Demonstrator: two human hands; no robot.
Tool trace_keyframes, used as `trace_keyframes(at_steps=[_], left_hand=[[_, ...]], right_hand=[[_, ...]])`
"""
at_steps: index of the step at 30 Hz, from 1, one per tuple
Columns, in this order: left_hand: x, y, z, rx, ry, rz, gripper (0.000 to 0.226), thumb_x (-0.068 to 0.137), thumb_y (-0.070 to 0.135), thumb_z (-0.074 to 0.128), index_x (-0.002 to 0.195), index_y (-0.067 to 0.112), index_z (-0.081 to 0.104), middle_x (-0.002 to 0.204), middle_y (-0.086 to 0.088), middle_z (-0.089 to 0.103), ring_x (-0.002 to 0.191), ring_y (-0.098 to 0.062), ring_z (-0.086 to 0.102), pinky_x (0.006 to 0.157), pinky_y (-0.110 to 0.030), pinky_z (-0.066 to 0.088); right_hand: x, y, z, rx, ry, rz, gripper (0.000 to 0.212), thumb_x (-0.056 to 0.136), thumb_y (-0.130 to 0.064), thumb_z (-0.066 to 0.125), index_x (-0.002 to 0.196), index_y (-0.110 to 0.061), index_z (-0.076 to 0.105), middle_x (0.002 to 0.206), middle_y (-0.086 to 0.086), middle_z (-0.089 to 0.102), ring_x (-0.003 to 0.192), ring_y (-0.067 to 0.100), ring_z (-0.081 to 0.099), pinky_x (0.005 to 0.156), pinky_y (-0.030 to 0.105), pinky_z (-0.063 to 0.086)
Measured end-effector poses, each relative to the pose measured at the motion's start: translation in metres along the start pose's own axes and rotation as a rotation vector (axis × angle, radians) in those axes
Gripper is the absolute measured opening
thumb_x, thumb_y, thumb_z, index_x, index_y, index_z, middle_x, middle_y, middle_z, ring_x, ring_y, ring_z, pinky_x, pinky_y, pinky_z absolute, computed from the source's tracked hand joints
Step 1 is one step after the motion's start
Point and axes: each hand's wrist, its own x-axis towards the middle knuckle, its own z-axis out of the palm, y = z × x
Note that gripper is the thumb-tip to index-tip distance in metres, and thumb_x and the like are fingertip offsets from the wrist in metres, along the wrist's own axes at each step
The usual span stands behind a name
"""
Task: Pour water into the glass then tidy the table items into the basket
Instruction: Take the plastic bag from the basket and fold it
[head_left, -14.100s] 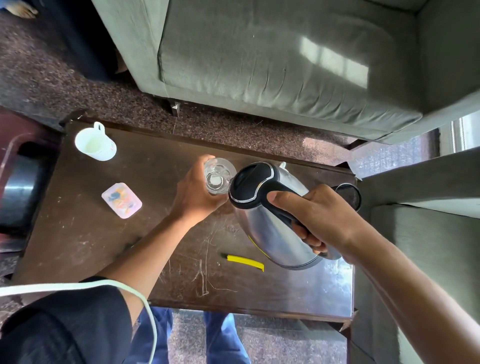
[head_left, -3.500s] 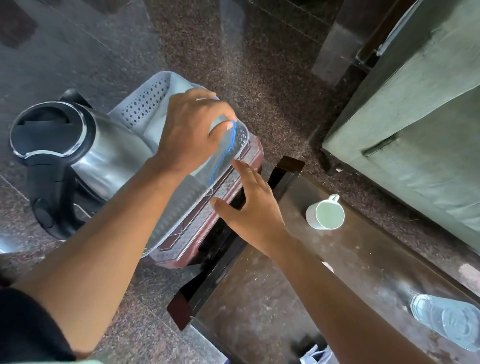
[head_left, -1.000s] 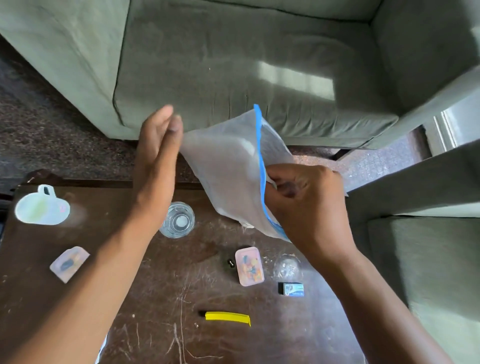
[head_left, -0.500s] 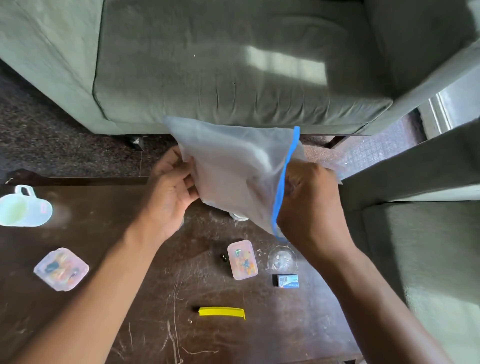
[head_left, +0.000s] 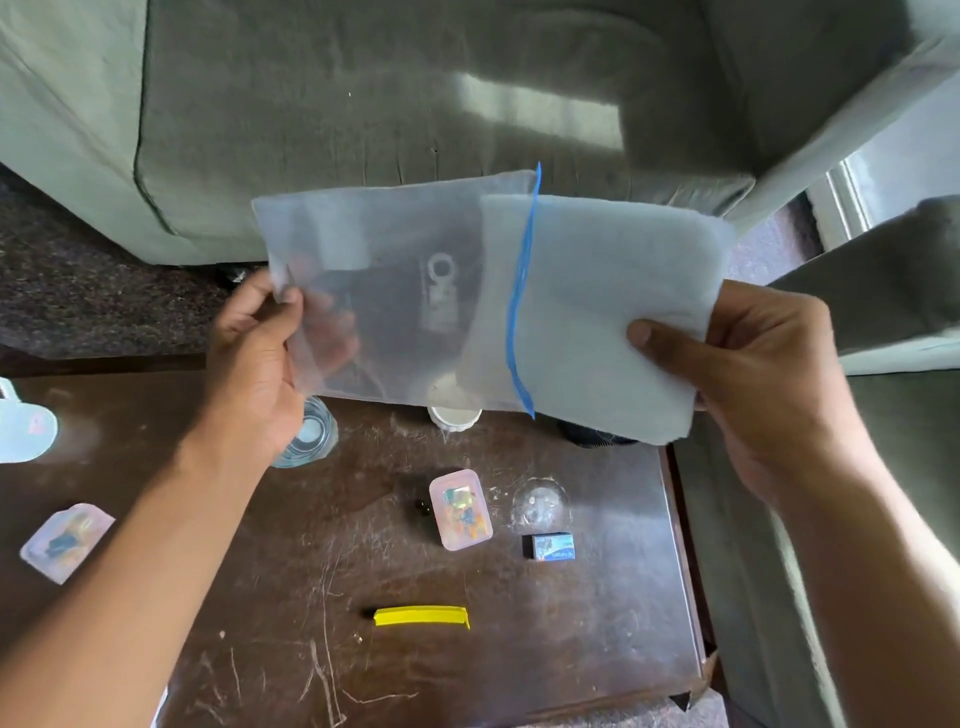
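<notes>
Both hands raised above the worktop (head_left: 597, 649), stretching a frosted zip-lock bag (head_left: 395, 291) between them. Left hand (head_left: 254, 364) pinches the bag's closed end, thumb on the near face, fingers (head_left: 332, 338) showing dimly through the plastic behind it. Right hand (head_left: 753, 374) grips a white foam sheet (head_left: 613, 312) that sticks out of the bag's mouth, thumb on top; sheet reaches partway into the bag past the blue zip strip (head_left: 519, 312). Faint printed logo on the bag, not legible.

Glass (head_left: 306, 436) stands on the dark scratched worktop, partly hidden behind the left wrist; looks to hold water. Basket not in view.

On the worktop:
- white cup (head_left: 21, 431) at far left edge, blurred
- small clear plastic box (head_left: 65, 540) with coloured contents, left side
- second such box (head_left: 460, 509) near centre, a small dark bit just left of it
- clear domed lid (head_left: 540, 504) just right of that box
- small blue-printed box (head_left: 553, 546) near the lid
- yellow strip (head_left: 421, 617) toward the near edge
- white round thing (head_left: 454, 415) and a dark round one (head_left: 592, 436) at the far edge, mostly covered by the bag.

Grey-green sofa (head_left: 363, 104) beyond the worktop.
</notes>
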Motion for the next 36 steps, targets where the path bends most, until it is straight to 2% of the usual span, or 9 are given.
trace_keyframes(at_steps=[7, 11, 15, 21, 23, 26, 29, 33, 36], left_hand=[[-0.001, -0.009, 0.002, 0.026, 0.016, -0.034, 0.034, 0.113, 0.009, 0.048, 0.108, 0.028, 0.077, 0.094, 0.005, 0.079, 0.077, -0.011, 0.082, 0.065, -0.029, 0.068], [-0.008, -0.017, 0.008, 0.037, 0.024, -0.03, 0.033, 0.114, 0.009, 0.048, 0.144, 0.009, 0.062, 0.087, 0.011, 0.081, 0.074, -0.008, 0.081, 0.064, -0.026, 0.067], [-0.011, -0.024, 0.014, 0.039, -0.008, -0.042, 0.026, 0.113, 0.009, 0.048, 0.133, 0.014, 0.064, 0.088, 0.01, 0.082, 0.073, -0.008, 0.081, 0.061, -0.026, 0.066], [-0.017, -0.036, 0.027, 0.056, -0.042, -0.082, 0.027, 0.113, 0.007, 0.048, 0.11, 0.024, 0.069, 0.089, 0.007, 0.083, 0.073, -0.011, 0.082, 0.06, -0.027, 0.066], [-0.019, -0.041, 0.03, 0.053, -0.049, -0.09, 0.026, 0.112, 0.007, 0.049, 0.108, 0.023, 0.069, 0.091, 0.006, 0.083, 0.073, -0.013, 0.082, 0.06, -0.028, 0.066], [-0.02, -0.046, 0.034, 0.048, -0.049, -0.099, 0.025, 0.112, 0.007, 0.049, 0.107, 0.021, 0.068, 0.092, 0.005, 0.084, 0.073, -0.014, 0.082, 0.06, -0.029, 0.066], [-0.021, -0.048, 0.037, 0.047, -0.045, -0.095, 0.021, 0.112, 0.007, 0.05, 0.111, 0.02, 0.067, 0.093, 0.004, 0.083, 0.073, -0.014, 0.082, 0.06, -0.029, 0.066], [-0.022, -0.048, 0.04, 0.063, -0.047, -0.087, 0.027, 0.112, 0.007, 0.049, 0.109, 0.022, 0.071, 0.092, 0.004, 0.083, 0.071, -0.013, 0.081, 0.058, -0.029, 0.065], [-0.022, -0.049, 0.041, 0.065, -0.04, -0.091, 0.027, 0.112, 0.007, 0.049, 0.111, 0.021, 0.072, 0.091, 0.004, 0.083, 0.07, -0.012, 0.081, 0.058, -0.029, 0.065]], right_hand=[[0.002, 0.035, -0.07, -0.037, 0.139, 0.133, 0.025, 0.087, 0.004, 0.078, 0.086, -0.02, 0.086, 0.09, 0.021, 0.079, 0.078, 0.03, 0.071, 0.069, 0.049, 0.064], [0.004, 0.053, -0.077, -0.109, 0.148, 0.18, 0.044, 0.087, 0.011, 0.074, 0.077, -0.031, 0.086, 0.08, 0.008, 0.076, 0.072, 0.025, 0.07, 0.059, 0.038, 0.064], [0.01, 0.069, -0.073, -0.185, 0.132, 0.243, 0.055, 0.083, 0.014, 0.068, 0.073, -0.037, 0.086, 0.068, -0.005, 0.078, 0.064, 0.018, 0.071, 0.051, 0.029, 0.06], [0.011, 0.088, -0.071, -0.41, 0.219, 0.319, 0.046, 0.075, 0.004, 0.066, 0.076, -0.037, 0.085, 0.08, 0.008, 0.083, 0.079, 0.03, 0.082, 0.069, 0.051, 0.069], [0.009, 0.091, -0.071, -0.499, 0.228, 0.33, 0.047, 0.074, 0.003, 0.061, 0.072, -0.039, 0.083, 0.076, 0.0, 0.082, 0.076, 0.025, 0.08, 0.072, 0.049, 0.07], [0.009, 0.092, -0.066, -0.561, 0.205, 0.327, 0.043, 0.076, -0.001, 0.06, 0.089, -0.031, 0.088, 0.078, -0.001, 0.081, 0.082, 0.024, 0.078, 0.078, 0.039, 0.067], [0.012, 0.092, -0.058, -0.649, 0.152, 0.294, 0.044, 0.079, 0.003, 0.06, 0.099, -0.024, 0.088, 0.086, 0.007, 0.081, 0.086, 0.024, 0.075, 0.074, 0.029, 0.058], [0.02, 0.092, -0.051, -0.753, 0.1, 0.249, 0.049, 0.077, 0.007, 0.056, 0.095, -0.025, 0.088, 0.082, 0.01, 0.079, 0.077, 0.03, 0.072, 0.068, 0.036, 0.063], [0.028, 0.093, -0.045, -0.812, 0.092, 0.277, 0.047, 0.077, 0.007, 0.057, 0.093, -0.025, 0.087, 0.082, 0.011, 0.076, 0.07, 0.026, 0.068, 0.058, 0.024, 0.053]])
